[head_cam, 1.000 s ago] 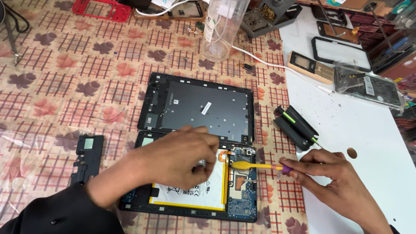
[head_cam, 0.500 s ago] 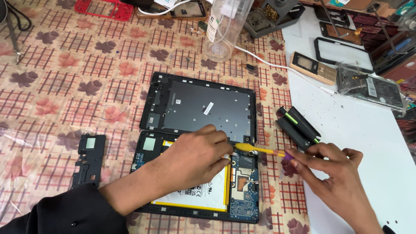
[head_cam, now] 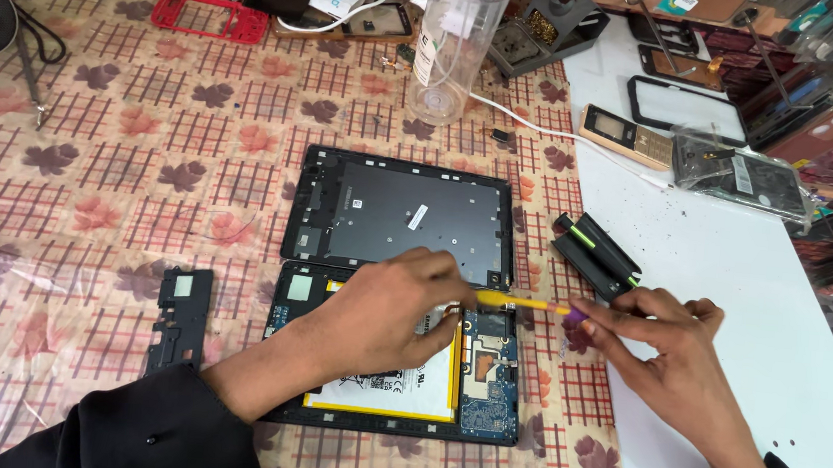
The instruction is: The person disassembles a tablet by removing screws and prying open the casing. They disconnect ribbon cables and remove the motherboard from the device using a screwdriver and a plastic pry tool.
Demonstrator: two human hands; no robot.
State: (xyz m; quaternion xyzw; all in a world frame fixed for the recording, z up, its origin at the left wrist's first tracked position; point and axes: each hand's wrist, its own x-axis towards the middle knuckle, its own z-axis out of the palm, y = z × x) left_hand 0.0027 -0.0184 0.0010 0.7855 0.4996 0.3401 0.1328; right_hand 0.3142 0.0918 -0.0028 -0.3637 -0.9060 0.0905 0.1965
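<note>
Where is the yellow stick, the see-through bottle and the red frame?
yellow stick [head_cam: 523, 302], head view, middle of its shaft between the two hands
see-through bottle [head_cam: 450, 51], head view, its clear side wall
red frame [head_cam: 177, 4], head view, its left edge

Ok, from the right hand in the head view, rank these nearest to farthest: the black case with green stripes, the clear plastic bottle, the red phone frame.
From the right hand:
1. Black case with green stripes, just above the hand, at the white mat's edge.
2. Clear plastic bottle, upright at top centre.
3. Red phone frame, far top left on the patterned cloth.
</note>
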